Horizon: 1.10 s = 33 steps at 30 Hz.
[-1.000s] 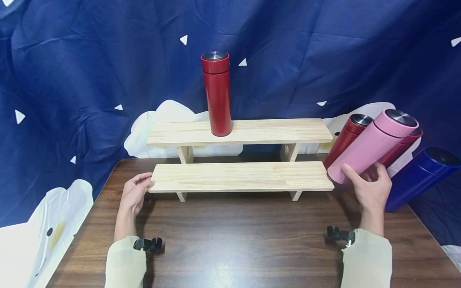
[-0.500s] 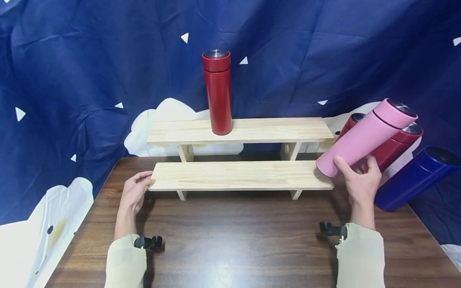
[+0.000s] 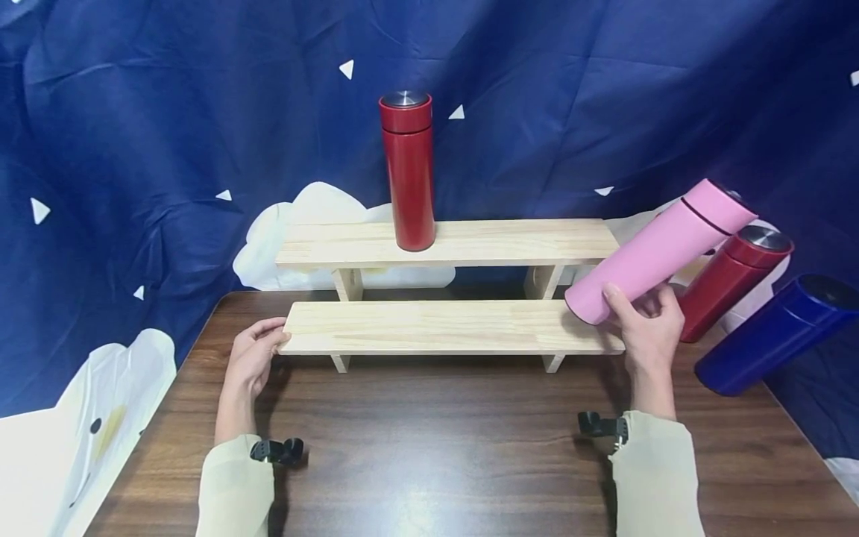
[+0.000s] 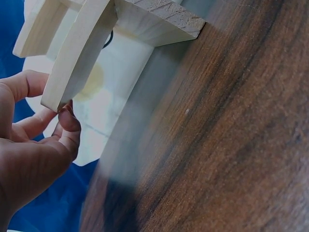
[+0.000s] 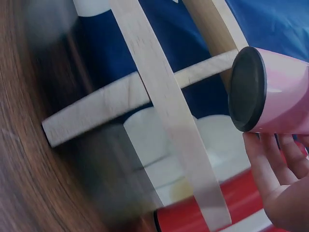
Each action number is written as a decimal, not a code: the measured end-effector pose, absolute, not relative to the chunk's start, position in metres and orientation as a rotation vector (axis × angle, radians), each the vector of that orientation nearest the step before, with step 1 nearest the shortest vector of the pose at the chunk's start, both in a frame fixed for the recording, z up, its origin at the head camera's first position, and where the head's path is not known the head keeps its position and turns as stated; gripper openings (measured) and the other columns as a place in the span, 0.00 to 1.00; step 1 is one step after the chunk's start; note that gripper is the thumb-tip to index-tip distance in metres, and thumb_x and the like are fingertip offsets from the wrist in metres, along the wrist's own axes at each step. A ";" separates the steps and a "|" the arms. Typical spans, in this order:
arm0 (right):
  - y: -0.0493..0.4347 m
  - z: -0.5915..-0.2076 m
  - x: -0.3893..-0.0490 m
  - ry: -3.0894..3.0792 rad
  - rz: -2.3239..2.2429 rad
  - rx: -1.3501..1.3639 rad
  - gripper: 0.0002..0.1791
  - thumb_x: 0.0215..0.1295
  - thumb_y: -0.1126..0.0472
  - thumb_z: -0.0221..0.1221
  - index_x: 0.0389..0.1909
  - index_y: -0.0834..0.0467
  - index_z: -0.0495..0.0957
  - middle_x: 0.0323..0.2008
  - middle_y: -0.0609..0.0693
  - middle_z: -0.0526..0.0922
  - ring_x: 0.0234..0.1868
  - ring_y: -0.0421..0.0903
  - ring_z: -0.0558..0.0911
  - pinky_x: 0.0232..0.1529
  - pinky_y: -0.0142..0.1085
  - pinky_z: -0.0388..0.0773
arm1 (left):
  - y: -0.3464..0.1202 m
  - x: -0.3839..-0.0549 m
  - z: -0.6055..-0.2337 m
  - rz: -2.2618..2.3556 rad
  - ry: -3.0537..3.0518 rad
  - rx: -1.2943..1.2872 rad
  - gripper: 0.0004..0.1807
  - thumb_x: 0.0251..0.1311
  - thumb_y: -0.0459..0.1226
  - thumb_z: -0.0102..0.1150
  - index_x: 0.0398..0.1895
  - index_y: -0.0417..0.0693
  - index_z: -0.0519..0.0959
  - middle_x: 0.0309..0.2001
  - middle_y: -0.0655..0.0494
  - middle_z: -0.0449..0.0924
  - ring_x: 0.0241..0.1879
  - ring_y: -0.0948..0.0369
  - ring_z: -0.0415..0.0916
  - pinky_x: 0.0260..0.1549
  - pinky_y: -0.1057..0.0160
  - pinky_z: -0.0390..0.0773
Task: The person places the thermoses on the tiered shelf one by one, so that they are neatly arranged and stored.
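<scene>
1. Above the lower board (image 3: 429,327), the way is free between the left hand (image 3: 253,356) and the pink bottle (image 3: 661,252).
2. On the upper board (image 3: 510,240), one upright red bottle (image 3: 410,179) blocks the way.

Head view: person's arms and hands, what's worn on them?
Left sleeve and right sleeve: long, plain, pale cream-green. Left hand and right hand: bare. Small black gear by both cuffs: left device, right device.

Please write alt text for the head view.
A person's right grip holds a tilted pink flask above the lower wooden shelf; the left grip pinches the shelf's left end. A red flask stands on the upper shelf, more flasks at right.
</scene>
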State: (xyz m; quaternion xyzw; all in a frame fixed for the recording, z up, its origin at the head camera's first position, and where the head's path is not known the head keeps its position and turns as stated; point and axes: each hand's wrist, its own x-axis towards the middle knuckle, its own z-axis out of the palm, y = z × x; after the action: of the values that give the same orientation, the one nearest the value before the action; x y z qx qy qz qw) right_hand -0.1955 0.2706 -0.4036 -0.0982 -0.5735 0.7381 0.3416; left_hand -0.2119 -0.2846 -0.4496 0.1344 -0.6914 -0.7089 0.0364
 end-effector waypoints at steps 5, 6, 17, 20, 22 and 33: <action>0.256 -0.402 -0.199 -1.510 1.886 -0.227 0.23 0.51 0.71 0.74 0.49 0.57 0.82 0.40 0.51 0.85 0.40 0.44 0.83 0.35 0.27 0.81 | -0.286 -0.209 -0.449 -2.169 -2.127 0.425 0.25 0.62 0.24 0.56 0.64 0.25 0.68 0.42 0.57 0.78 0.38 0.68 0.76 0.36 0.74 0.77; 0.253 -0.402 -0.200 -1.506 1.887 -0.219 0.22 0.51 0.71 0.74 0.49 0.57 0.82 0.41 0.51 0.85 0.40 0.44 0.82 0.37 0.28 0.81 | -0.286 -0.209 -0.449 -2.168 -2.125 0.427 0.25 0.62 0.24 0.56 0.64 0.25 0.68 0.41 0.58 0.78 0.38 0.68 0.76 0.36 0.74 0.77; 0.229 -0.391 -0.208 -1.464 1.952 -0.169 0.18 0.56 0.69 0.71 0.47 0.55 0.80 0.40 0.53 0.84 0.38 0.45 0.82 0.31 0.31 0.84 | -0.288 -0.209 -0.449 -2.188 -2.103 0.416 0.23 0.61 0.23 0.55 0.61 0.26 0.70 0.38 0.60 0.79 0.35 0.68 0.76 0.35 0.74 0.76; 0.223 -0.387 -0.210 -1.451 1.974 -0.145 0.19 0.56 0.69 0.71 0.48 0.55 0.79 0.41 0.55 0.83 0.37 0.45 0.83 0.29 0.32 0.84 | -0.288 -0.210 -0.449 -2.188 -2.111 0.414 0.23 0.62 0.23 0.55 0.61 0.25 0.69 0.38 0.60 0.79 0.35 0.68 0.75 0.35 0.74 0.75; 0.219 -0.384 -0.212 -1.444 1.985 -0.121 0.20 0.56 0.69 0.71 0.50 0.55 0.79 0.42 0.55 0.83 0.37 0.46 0.83 0.29 0.33 0.84 | -0.287 -0.211 -0.449 -2.179 -2.128 0.419 0.24 0.62 0.23 0.55 0.62 0.25 0.69 0.38 0.60 0.78 0.35 0.68 0.75 0.35 0.74 0.74; 0.201 -0.365 -0.224 -1.476 1.973 -0.013 0.21 0.55 0.67 0.72 0.49 0.56 0.77 0.42 0.56 0.82 0.37 0.47 0.85 0.29 0.35 0.85 | -0.286 -0.213 -0.449 -2.154 -2.152 0.410 0.22 0.61 0.24 0.55 0.60 0.26 0.70 0.37 0.59 0.76 0.33 0.67 0.72 0.33 0.73 0.71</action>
State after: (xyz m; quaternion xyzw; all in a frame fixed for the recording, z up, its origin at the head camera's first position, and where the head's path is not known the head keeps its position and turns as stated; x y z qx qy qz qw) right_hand -0.2244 0.2009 -0.3647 -0.0051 -0.5651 0.7551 0.3323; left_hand -0.2134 -0.2865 -0.4490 0.1334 -0.7001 -0.7006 0.0348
